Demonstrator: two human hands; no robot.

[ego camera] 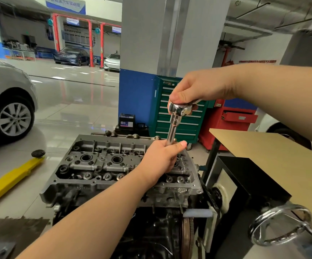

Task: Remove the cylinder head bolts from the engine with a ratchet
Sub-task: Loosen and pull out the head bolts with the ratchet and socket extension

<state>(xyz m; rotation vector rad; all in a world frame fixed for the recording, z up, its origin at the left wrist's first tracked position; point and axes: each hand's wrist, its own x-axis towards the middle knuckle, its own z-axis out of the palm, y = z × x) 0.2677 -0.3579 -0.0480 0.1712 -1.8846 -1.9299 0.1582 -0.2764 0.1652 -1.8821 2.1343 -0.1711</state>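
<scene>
While the right hand [198, 90] curls over the chromed head of the ratchet [181, 108], gripping it from above, the left hand [160, 157] wraps its fingers round the long extension bar [172, 131] that drops from that head, thumb pressed along the shaft. The bar stands nearly upright, tilted a little, and its lower end is hidden behind the left hand, so the bolt it may sit on cannot be seen. Below lies the engine [114, 165], its bare cylinder head facing up, with round wells and small bolt heads across the grey casting; the tool comes down at the right end of it. Small stamped marks on the socket part are too blurred to read. Behind the engine a dark car battery [126, 122] carries a label I cannot make out. A green tool cabinet [179, 118] stands against the blue-and-grey pillar, a red cabinet [231, 120] just beside it. A silver car [7, 101] is at the left, a yellow lift arm [11, 180] on the floor near it. Blue wall signs far back bear unreadable characters.
</scene>
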